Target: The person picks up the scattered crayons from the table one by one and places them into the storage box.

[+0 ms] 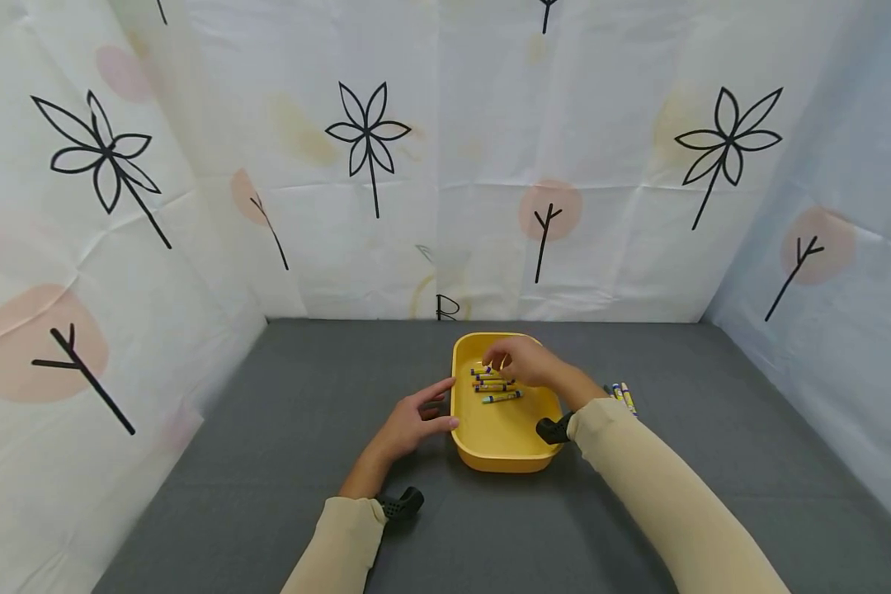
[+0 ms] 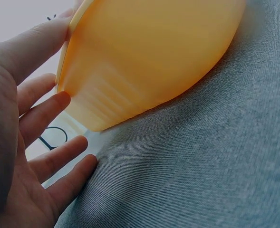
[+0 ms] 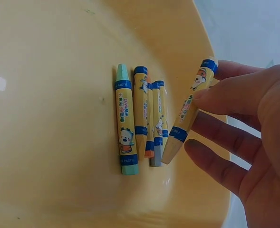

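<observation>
My right hand (image 1: 530,363) is over the far part of a yellow tray (image 1: 501,433). Between thumb and fingers it pinches a beige-tipped oil pastel (image 3: 185,118) in a yellow and blue wrapper, tilted in the right wrist view. Several more oil pastels lie side by side on the tray floor, a mint green oil pastel (image 3: 125,114) nearest the middle. At the tray's left side, my left hand (image 1: 407,427) has its fingers spread and fairly straight. Its thumb and some fingertips touch the tray rim (image 2: 67,52), while the lower fingers stay off it.
Right of the tray, partly behind the right forearm, several loose oil pastels (image 1: 627,398) lie on the dark grey tabletop (image 1: 304,396). Patterned white cloth (image 1: 475,148) hangs along the back and both sides. Each wrist wears a black camera mount (image 1: 403,503).
</observation>
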Demonstrator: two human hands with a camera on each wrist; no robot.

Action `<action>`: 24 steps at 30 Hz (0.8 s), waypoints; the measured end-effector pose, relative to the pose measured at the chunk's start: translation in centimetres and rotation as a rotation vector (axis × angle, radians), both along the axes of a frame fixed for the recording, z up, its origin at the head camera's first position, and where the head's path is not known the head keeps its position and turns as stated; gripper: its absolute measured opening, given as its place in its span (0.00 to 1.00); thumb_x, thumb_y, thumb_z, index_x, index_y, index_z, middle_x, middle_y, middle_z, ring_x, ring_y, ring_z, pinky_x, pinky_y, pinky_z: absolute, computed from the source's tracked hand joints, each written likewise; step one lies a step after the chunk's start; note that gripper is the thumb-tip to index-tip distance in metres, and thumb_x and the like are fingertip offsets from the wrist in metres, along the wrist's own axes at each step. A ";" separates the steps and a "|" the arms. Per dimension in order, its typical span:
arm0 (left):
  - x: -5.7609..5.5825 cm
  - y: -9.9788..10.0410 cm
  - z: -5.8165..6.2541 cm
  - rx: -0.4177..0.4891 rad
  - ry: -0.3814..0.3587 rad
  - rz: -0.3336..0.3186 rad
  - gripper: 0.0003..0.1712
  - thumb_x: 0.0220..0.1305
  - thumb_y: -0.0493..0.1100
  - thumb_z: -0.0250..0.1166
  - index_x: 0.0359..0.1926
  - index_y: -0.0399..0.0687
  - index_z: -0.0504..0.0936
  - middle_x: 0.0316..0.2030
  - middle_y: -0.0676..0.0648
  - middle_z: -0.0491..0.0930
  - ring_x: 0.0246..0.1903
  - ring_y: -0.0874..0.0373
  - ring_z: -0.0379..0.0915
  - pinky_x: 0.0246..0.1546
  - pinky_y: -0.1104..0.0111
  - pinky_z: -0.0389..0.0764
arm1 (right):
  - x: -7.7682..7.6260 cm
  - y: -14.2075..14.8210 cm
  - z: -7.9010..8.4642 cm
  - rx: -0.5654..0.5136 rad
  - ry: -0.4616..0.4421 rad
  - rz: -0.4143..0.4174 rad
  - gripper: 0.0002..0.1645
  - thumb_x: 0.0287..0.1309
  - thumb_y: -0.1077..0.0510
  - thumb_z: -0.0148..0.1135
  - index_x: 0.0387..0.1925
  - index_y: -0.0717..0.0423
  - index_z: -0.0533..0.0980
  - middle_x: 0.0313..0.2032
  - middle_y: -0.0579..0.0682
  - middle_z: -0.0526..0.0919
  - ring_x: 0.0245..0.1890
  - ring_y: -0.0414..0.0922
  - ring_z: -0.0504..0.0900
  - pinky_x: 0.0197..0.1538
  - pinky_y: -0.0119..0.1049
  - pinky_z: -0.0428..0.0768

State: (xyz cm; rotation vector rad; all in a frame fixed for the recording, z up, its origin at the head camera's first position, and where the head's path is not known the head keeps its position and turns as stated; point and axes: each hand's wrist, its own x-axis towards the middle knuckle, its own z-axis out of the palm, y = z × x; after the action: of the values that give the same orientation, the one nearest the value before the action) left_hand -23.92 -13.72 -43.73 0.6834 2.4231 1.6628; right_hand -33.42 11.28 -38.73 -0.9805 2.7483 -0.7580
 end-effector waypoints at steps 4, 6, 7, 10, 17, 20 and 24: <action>0.1 0.2 0.1 -0.001 0.003 -0.001 0.39 0.64 0.40 0.66 0.72 0.41 0.62 0.70 0.40 0.61 0.67 0.37 0.58 0.64 0.47 0.63 | 0.1 0.2 0.0 0.017 0.004 0.028 0.15 0.58 0.73 0.61 0.46 0.61 0.81 0.36 0.50 0.82 0.37 0.46 0.79 0.42 0.38 0.81; 0.1 0.2 0.1 0.002 0.000 0.002 0.39 0.64 0.40 0.66 0.72 0.41 0.62 0.70 0.40 0.61 0.67 0.37 0.57 0.64 0.47 0.63 | 0.2 0.2 0.1 0.017 0.000 0.020 0.15 0.58 0.72 0.62 0.47 0.62 0.81 0.37 0.52 0.82 0.37 0.47 0.79 0.42 0.39 0.81; 0.1 0.3 0.1 0.001 -0.001 0.004 0.38 0.64 0.40 0.66 0.72 0.42 0.62 0.70 0.40 0.61 0.67 0.37 0.57 0.64 0.46 0.63 | 0.3 0.3 0.2 0.012 -0.002 0.015 0.15 0.58 0.72 0.62 0.48 0.62 0.80 0.37 0.53 0.82 0.38 0.47 0.79 0.42 0.39 0.81; 0.0 0.3 0.1 0.003 -0.007 0.007 0.38 0.64 0.39 0.66 0.72 0.42 0.62 0.70 0.40 0.60 0.67 0.37 0.57 0.64 0.46 0.63 | 0.5 0.5 0.4 -0.006 -0.008 -0.011 0.16 0.58 0.71 0.63 0.49 0.62 0.80 0.39 0.54 0.83 0.40 0.48 0.79 0.44 0.41 0.80; 0.1 0.2 0.0 0.009 -0.001 0.014 0.39 0.63 0.40 0.67 0.72 0.43 0.62 0.70 0.41 0.61 0.67 0.38 0.58 0.64 0.47 0.63 | 1.4 1.9 1.2 -0.037 0.015 -0.054 0.17 0.58 0.70 0.63 0.51 0.60 0.80 0.41 0.52 0.82 0.42 0.49 0.79 0.48 0.45 0.79; 0.2 0.2 0.1 0.006 0.000 0.016 0.39 0.63 0.41 0.67 0.72 0.43 0.63 0.70 0.41 0.61 0.67 0.38 0.58 0.64 0.47 0.63 | 1.9 2.8 1.5 -0.069 0.041 -0.059 0.17 0.59 0.70 0.63 0.51 0.62 0.79 0.40 0.53 0.82 0.42 0.50 0.79 0.47 0.46 0.79; 0.1 0.2 0.0 -0.003 -0.004 0.015 0.39 0.63 0.41 0.67 0.72 0.43 0.62 0.70 0.41 0.60 0.67 0.38 0.58 0.65 0.47 0.63 | 2.5 3.9 1.8 -0.109 0.062 -0.084 0.16 0.59 0.69 0.63 0.50 0.63 0.79 0.40 0.55 0.82 0.41 0.50 0.78 0.46 0.47 0.79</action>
State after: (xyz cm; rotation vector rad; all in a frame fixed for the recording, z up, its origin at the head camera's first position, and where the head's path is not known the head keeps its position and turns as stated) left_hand -23.85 -13.49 -43.75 0.6620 2.4341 1.6637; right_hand -30.89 15.20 -36.94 -0.9287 2.8435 -0.9139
